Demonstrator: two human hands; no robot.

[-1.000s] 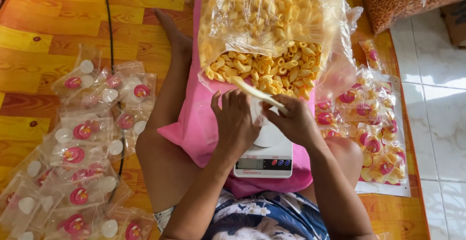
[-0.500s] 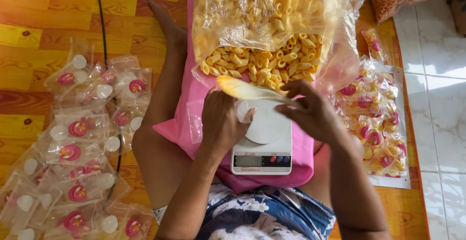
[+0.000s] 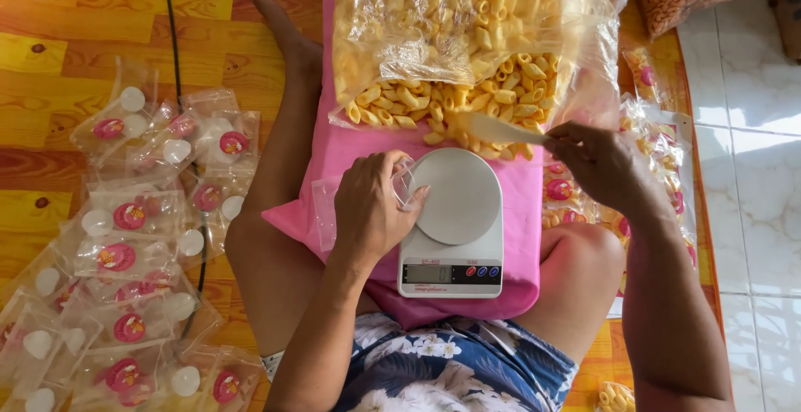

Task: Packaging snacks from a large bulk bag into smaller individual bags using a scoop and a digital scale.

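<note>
Item: a small clear bag (image 3: 400, 185), found at frame centre, pinched in the grip of the left hand (image 3: 373, 212) at the left edge of a white kitchen scale (image 3: 455, 224). The scale was set on a pink cloth (image 3: 350, 149) laid across the person's lap.

Item: a pale flat scoop (image 3: 499, 131), held in the closed grip of the right hand (image 3: 602, 164) at centre right, its blade lying against a spill of yellow tube-shaped snacks (image 3: 467, 99).

Item: a large clear sack (image 3: 467, 20) of the same snacks, placed at upper centre, its mouth opened toward the scale.

Item: empty small bags with round pink labels (image 3: 129, 216), spread over the wooden floor (image 3: 67, 37) at left.

Item: filled snack packets (image 3: 659, 141), stacked at right, behind the right hand.
</note>
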